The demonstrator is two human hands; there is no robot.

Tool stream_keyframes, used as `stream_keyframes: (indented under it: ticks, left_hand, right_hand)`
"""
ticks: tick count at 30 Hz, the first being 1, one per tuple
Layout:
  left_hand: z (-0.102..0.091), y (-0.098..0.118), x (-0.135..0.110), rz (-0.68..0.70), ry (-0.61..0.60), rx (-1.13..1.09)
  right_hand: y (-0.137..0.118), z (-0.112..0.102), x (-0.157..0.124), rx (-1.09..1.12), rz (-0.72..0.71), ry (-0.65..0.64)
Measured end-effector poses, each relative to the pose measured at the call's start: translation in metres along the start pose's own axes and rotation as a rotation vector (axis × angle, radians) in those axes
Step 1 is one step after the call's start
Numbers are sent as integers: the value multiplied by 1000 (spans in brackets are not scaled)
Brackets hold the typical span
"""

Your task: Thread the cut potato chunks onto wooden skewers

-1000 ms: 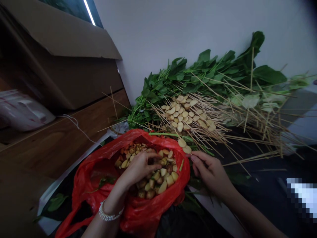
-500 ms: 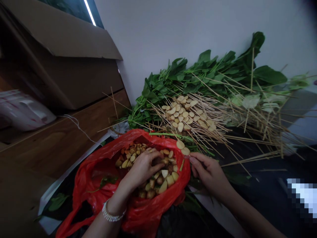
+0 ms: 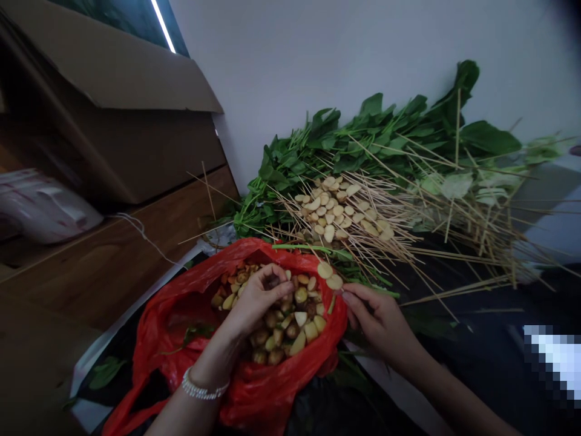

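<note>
My left hand (image 3: 254, 300), with a beaded bracelet on its wrist, is over the open red plastic bag (image 3: 157, 315). Its thumb and forefinger are pinched round a small pale potato slice (image 3: 288, 275), mostly covered by the fingers. Cut potato pieces (image 3: 298, 344) and small whole potatoes fill the bag. At the bag's right rim, my right hand (image 3: 381, 315) is closed on a thin skewer, whose shaft is largely hidden by the fingers. Two round potato slices (image 3: 334, 282) sit threaded side by side near the skewer's upper end.
Behind the bag lie many bamboo skewers (image 3: 399, 227) bearing a heap of potato slices (image 3: 329, 209). Leafy greens (image 3: 327, 130) run along the wall, with cabbage skewers (image 3: 458, 184) to the right. A cardboard box (image 3: 136, 145) and a white container (image 3: 49, 206) stand at left.
My left hand has lifted slightly out of the potatoes, its fingers now pinched round a slice. My right hand with the skewer has shifted a little left.
</note>
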State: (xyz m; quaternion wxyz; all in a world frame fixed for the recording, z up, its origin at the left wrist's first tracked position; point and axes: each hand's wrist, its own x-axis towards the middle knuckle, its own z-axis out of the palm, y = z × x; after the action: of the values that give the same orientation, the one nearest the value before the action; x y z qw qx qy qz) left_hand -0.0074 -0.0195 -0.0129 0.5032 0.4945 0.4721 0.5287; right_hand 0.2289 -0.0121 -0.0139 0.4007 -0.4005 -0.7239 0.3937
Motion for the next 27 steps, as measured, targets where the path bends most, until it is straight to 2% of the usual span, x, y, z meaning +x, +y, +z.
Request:
stream_keyframes:
  ticks: [3, 7, 14, 18, 27]
  left_hand:
    - [0, 1, 0, -38, 51, -125]
    - [-1, 2, 1, -18, 127, -172]
    - [-4, 1, 2, -124, 116, -398]
    - [-6, 3, 3, -179, 152, -500]
    - [-5, 4, 3, -195, 154, -545]
  right_hand:
    - [-1, 3, -2, 7, 13, -20]
    - [-4, 6, -5, 5, 7, -72]
    - [-8, 13, -11, -33, -49, -165]
    - [-7, 16, -12, -60, -82, -207]
    - [-3, 19, -14, -103, -111, -219]
